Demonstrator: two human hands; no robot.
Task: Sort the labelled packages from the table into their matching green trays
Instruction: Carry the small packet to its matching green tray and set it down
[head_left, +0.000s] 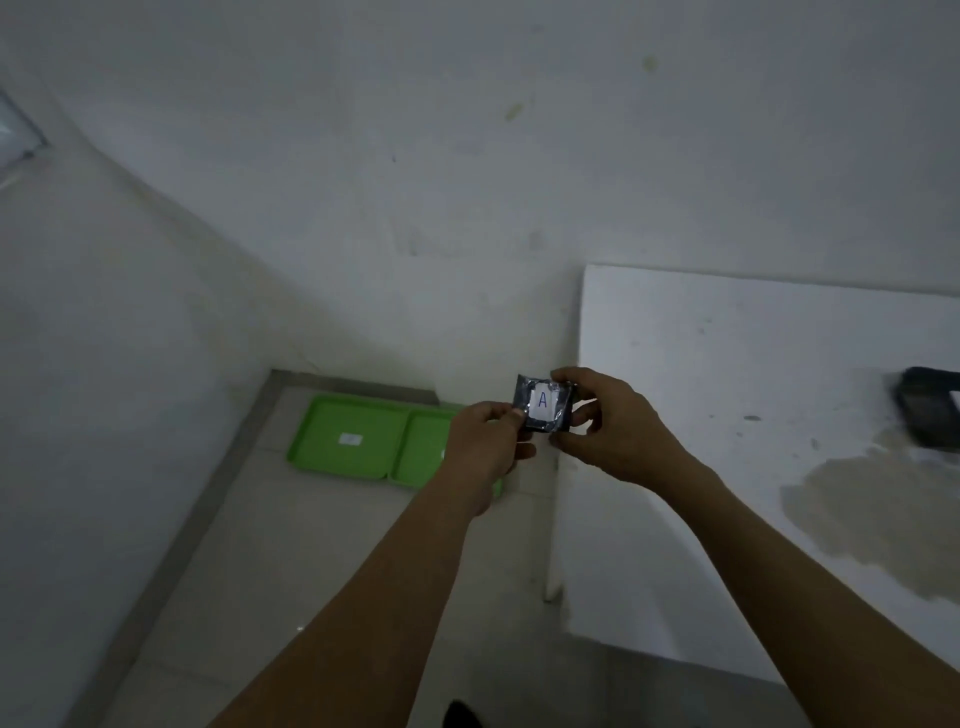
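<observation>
Both hands (550, 436) pinch package (543, 402).

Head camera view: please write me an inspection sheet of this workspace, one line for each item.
Surface: white table, stained and worn near the right side.
Job's things: small dark plastic package with white label "A", held in the air; two green plastic trays side by side on the tiled floor, the left one with a white label, unreadable; another dark package on the table's right edge.
Clutter: nothing seen.
Grippers: left hand and right hand both pinch the "A" package.
Cables: nothing seen.
Surroundings: grey-white walls meeting at a corner, pale floor tiles, a dark shape at the bottom edge, unclear.
</observation>
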